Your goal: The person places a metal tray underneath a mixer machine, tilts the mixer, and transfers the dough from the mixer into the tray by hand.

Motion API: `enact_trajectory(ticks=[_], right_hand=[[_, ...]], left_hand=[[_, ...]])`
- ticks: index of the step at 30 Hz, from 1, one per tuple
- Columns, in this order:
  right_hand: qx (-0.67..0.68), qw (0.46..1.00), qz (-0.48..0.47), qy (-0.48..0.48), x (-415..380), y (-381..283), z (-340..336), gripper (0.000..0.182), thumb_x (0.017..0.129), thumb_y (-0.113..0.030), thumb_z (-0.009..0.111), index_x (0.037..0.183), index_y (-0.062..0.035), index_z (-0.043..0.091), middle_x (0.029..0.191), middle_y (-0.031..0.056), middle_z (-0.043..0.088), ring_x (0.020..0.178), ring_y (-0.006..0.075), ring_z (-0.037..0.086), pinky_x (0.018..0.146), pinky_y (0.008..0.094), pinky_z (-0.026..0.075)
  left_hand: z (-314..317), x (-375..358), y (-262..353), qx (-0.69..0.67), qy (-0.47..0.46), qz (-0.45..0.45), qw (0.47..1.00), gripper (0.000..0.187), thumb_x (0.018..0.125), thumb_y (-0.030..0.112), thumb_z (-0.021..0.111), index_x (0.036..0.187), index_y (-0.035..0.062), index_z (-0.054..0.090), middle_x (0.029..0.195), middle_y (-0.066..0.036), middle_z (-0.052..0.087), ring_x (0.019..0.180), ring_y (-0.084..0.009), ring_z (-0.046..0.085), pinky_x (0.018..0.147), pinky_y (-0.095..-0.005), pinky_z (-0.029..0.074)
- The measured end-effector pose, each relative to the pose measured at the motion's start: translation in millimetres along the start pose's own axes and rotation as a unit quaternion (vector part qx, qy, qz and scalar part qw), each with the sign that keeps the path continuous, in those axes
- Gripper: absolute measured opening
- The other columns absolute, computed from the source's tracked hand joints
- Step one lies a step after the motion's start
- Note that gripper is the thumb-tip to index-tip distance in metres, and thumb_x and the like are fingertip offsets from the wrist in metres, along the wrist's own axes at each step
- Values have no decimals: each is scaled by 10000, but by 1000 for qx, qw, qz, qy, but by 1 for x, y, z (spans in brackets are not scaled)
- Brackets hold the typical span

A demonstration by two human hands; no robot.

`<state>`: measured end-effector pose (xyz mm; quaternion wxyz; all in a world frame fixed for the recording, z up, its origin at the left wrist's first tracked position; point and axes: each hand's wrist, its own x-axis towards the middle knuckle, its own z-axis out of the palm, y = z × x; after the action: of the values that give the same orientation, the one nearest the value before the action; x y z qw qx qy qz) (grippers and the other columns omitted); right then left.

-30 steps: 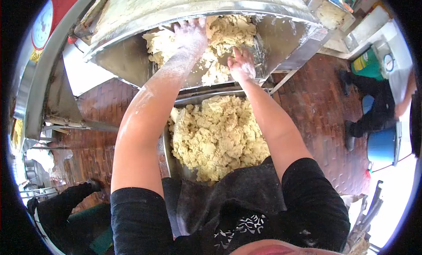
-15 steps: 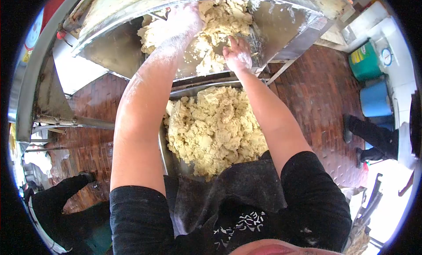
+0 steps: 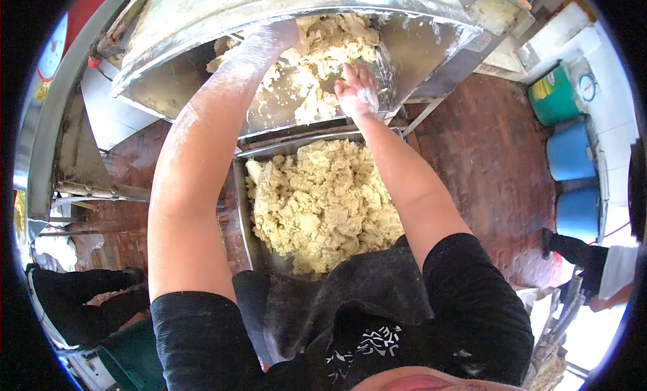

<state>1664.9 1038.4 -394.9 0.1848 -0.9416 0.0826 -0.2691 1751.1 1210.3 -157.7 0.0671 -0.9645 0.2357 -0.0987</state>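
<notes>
Crumbly pale-yellow dough (image 3: 344, 40) lies inside a steel trough (image 3: 421, 44) at the top of the head view. My left hand (image 3: 286, 32), dusted with flour, reaches deep into it at the dough's left side; its fingers are hidden beyond the wrist and the dough. Just right of the loose crumbs, my right hand (image 3: 357, 93) is at the trough's front, floury, with fingers bent and apart beside the dough. Below the trough, a metal tub (image 3: 244, 212) holds a large heap of the same lumpy dough (image 3: 323, 202).
A dark apron (image 3: 350, 283) touches the tub's near edge. Blue bins (image 3: 573, 152) and a green container (image 3: 556, 94) line the right wall. Other people's dark-clothed legs show at lower left (image 3: 87, 300) and far right (image 3: 576, 253). The floor (image 3: 485, 155) is red brick.
My left hand has gone farther in behind the dough, its arm shifting left. The right hand has moved slightly left and down. The person at right has shifted, uncovering more of the lower blue bin.
</notes>
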Motion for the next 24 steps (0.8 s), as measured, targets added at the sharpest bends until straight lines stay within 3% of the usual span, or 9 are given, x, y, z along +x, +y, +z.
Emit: enact_trajectory(ticks=[8, 18, 24], right_hand=[[-5, 999, -25, 20, 2, 2, 2, 599, 919, -352, 628, 1457, -107, 531, 1444, 278, 516, 1381, 440, 462, 1209, 549, 318], [-21, 999, -11, 26, 0, 9, 11, 593, 908, -344, 640, 1460, -154, 534, 1455, 293, 501, 1356, 480, 478, 1152, 555, 392], [25, 998, -18, 53, 1, 5, 7, 570, 888, -324, 628, 1430, -155, 570, 1399, 278, 539, 1301, 482, 520, 1157, 570, 384]], left_hand=[[1, 11, 42, -29, 39, 10, 999, 697, 896, 310, 721, 1517, 117, 471, 1442, -190, 581, 1345, -371, 543, 1119, -525, 441], [-6, 10, 17, -49, 76, 2, 996, 648, 925, 280, 687, 1504, 80, 477, 1405, -192, 609, 1306, -375, 571, 1068, -532, 476], [-5, -16, -30, -31, 106, -21, 994, 620, 941, 263, 667, 1496, 58, 481, 1383, -194, 626, 1283, -378, 588, 1038, -536, 497]])
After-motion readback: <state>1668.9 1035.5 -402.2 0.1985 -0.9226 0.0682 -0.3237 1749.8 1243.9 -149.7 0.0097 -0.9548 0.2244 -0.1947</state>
